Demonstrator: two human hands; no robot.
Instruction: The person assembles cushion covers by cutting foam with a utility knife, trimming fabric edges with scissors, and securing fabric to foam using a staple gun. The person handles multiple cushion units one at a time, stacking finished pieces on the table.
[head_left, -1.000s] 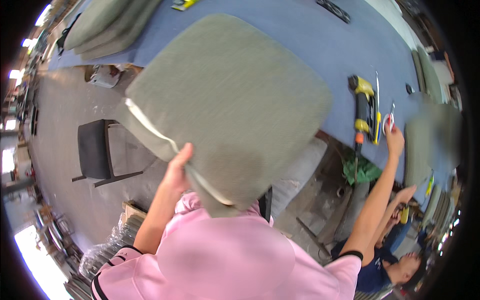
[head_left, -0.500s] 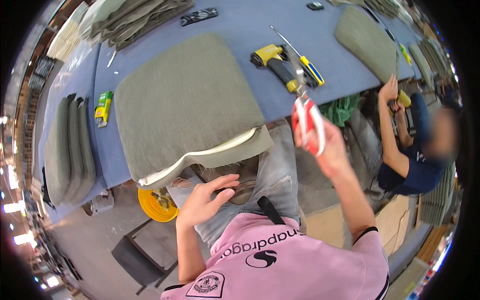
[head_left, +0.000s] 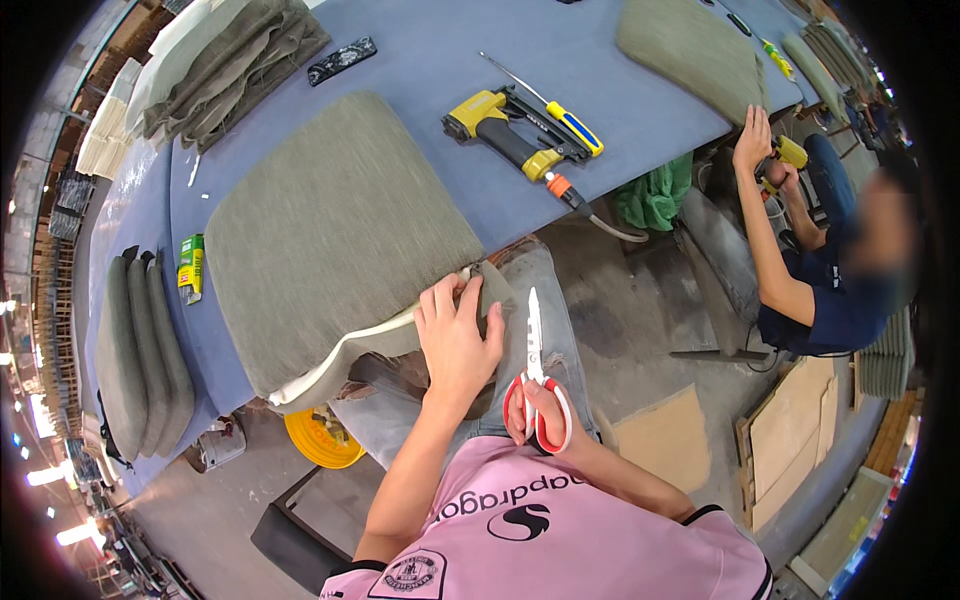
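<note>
A grey-green padded cushion [head_left: 330,230] lies at the table's near edge, its white lining edge [head_left: 345,345] and a loose fabric flap [head_left: 497,290] hanging toward my lap. At the cushion's near right corner, my left hand [head_left: 455,340] grips the flap, fingers bent over the edge and thumb on the right. My right hand [head_left: 540,412] is close to my body, below that corner. It holds red-and-white-handled scissors [head_left: 534,335], fingers through the loops. Their blades look closed, point away from me and stand apart from the fabric.
A yellow-black air stapler [head_left: 505,135] with a hose and a screwdriver [head_left: 560,118] lie right of the cushion. Left are a small green-yellow box [head_left: 190,268] and stacked cushions [head_left: 145,360]. A yellow bucket [head_left: 320,440] is below. At right, a co-worker [head_left: 820,280] handles another cushion [head_left: 690,50].
My right hand has brought the scissors down from above the stapler toward my lap. My left hand has moved up and right from my lap onto the cushion's fabric edge.
</note>
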